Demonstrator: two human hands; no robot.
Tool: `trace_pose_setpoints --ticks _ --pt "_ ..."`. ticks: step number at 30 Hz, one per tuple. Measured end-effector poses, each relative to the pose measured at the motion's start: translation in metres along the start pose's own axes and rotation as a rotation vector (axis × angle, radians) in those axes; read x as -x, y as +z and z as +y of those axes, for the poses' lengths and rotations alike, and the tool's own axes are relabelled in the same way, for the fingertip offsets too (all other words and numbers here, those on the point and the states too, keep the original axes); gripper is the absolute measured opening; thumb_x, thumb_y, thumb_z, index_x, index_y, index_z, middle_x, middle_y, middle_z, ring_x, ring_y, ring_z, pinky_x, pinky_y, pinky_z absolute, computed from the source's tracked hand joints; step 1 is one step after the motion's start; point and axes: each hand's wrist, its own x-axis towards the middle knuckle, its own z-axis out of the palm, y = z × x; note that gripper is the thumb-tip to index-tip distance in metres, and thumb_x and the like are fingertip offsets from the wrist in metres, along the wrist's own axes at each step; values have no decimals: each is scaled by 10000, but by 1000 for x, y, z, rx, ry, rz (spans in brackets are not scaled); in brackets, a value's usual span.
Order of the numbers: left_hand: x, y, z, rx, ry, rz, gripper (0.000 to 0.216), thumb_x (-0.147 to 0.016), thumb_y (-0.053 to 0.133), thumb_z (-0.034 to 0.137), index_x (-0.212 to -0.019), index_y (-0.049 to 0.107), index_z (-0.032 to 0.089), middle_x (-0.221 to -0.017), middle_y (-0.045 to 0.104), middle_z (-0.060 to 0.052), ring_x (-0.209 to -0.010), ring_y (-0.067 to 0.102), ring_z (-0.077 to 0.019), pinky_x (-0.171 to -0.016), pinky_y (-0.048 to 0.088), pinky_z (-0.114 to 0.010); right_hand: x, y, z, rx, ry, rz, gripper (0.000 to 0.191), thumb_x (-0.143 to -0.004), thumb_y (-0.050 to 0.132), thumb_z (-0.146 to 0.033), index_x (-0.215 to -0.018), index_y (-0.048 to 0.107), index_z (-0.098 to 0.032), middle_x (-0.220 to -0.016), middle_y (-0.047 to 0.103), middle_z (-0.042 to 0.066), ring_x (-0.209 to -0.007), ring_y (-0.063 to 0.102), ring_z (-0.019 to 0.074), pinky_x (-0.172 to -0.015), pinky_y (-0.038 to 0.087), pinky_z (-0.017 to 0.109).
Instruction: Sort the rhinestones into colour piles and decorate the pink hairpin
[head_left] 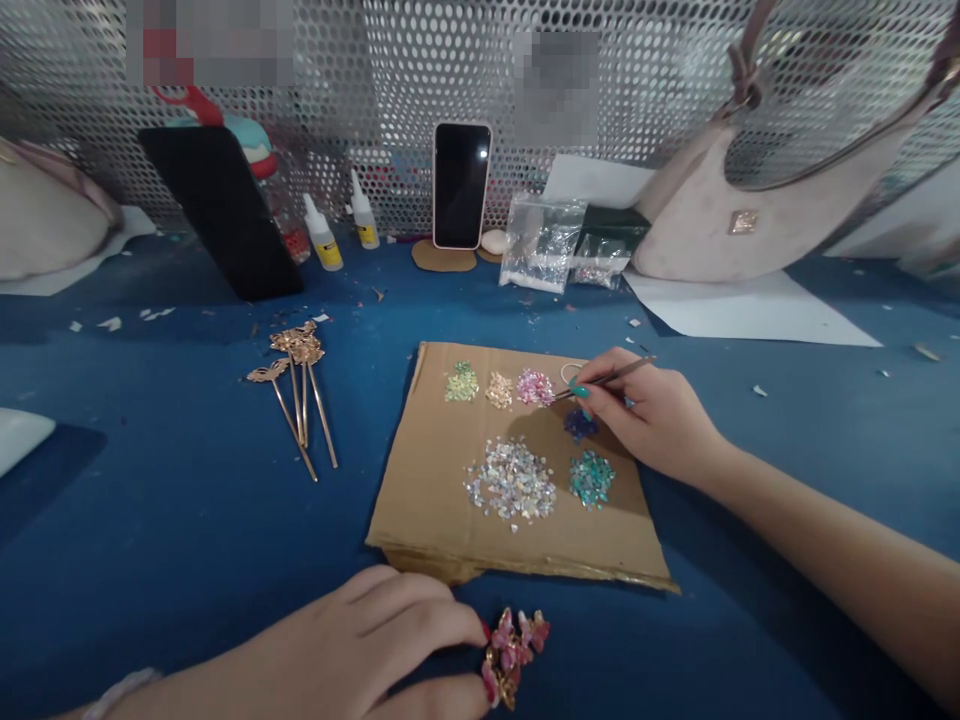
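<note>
My left hand [409, 640], near the front edge of the view, pinches a gold ornament with pink butterfly shapes [516, 648] between thumb and finger. In my right hand [649, 410] is a pair of thin dark tweezers [619, 372]; their tips are at the pile of pink rhinestones [535, 386]. That pile lies on a flat piece of cardboard [427, 480]. Also on the cardboard are green stones [461, 382], peach stones [499, 390], dark blue stones [580, 425], teal stones [592, 479] and a larger heap of clear, shiny stones [513, 482].
Several gold hairpins [301, 400] lie left of the cardboard. Two glue bottles [324, 235], a propped phone [461, 187], a leaning black tablet-like panel [225, 215] and plastic bags [541, 240] stand along the perforated metal screen [405, 60]. A pale handbag [705, 215] rests at right.
</note>
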Motion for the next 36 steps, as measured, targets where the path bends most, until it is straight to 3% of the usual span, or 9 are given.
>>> trace_pose_setpoints --ticks 36 --pt "2 3 -3 23 23 5 253 -990 395 314 -1120 582 203 -1133 616 -17 -1032 527 -143 -910 424 -248 0 5 0 -38 32 21 87 -827 466 -222 -779 537 -204 -742 664 32 -495 574 107 -480 472 252"
